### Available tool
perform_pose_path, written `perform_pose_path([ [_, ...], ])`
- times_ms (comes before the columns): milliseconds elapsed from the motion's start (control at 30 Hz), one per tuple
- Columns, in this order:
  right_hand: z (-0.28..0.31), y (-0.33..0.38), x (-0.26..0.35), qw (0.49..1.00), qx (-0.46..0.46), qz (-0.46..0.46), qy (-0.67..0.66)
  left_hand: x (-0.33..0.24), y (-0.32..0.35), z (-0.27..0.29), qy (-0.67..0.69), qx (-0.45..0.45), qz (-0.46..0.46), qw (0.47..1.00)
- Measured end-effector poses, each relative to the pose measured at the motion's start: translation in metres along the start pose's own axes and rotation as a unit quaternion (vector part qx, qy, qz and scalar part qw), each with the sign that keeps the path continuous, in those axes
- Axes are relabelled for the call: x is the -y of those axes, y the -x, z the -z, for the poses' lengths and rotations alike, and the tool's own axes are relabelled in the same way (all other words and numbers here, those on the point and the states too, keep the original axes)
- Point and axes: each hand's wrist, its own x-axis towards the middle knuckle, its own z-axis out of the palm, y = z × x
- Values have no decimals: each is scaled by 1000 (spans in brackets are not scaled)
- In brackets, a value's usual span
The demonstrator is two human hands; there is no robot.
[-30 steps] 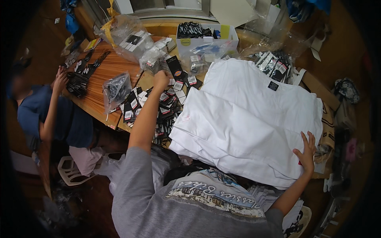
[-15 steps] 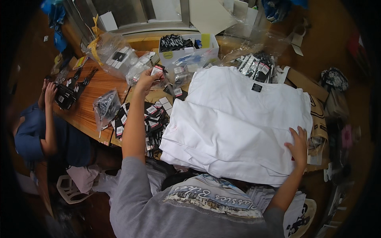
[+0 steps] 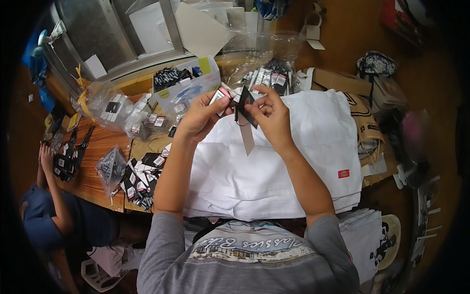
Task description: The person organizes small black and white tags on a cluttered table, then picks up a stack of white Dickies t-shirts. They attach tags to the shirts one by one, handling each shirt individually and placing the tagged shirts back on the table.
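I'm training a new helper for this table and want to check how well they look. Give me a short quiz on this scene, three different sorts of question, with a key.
1. Multiple choice: what do the left hand and the right hand hold?
a) scissors
b) paper tags
c) a needle and thread

2. True or false: the pile of loose tags lies to the left of the white clothes.

3. Fill in the blank: the small patch on the white clothes is ____ in colour.

Key: 1. b; 2. true; 3. red.
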Motion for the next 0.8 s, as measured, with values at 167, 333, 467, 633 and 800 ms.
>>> perform_pose_path([
  [167, 29, 15, -11, 998, 16, -55, -18, 16, -11, -22, 22, -8, 14, 1000],
  [333, 37, 29, -6, 993, 30, 58, 101, 32, -20, -33, 61, -9, 33, 998],
  [467, 49, 33, -7, 918, 16, 233, 321, 41, -28, -36, 112, -18, 71, 991],
  [633, 67, 34, -15, 721, 43, 475, 502, 51, -33, -47, 178, 1, 128, 976],
  [800, 78, 35, 19, 821, 129, 419, 366, 78, -43, -39, 214, 7, 169, 962],
])
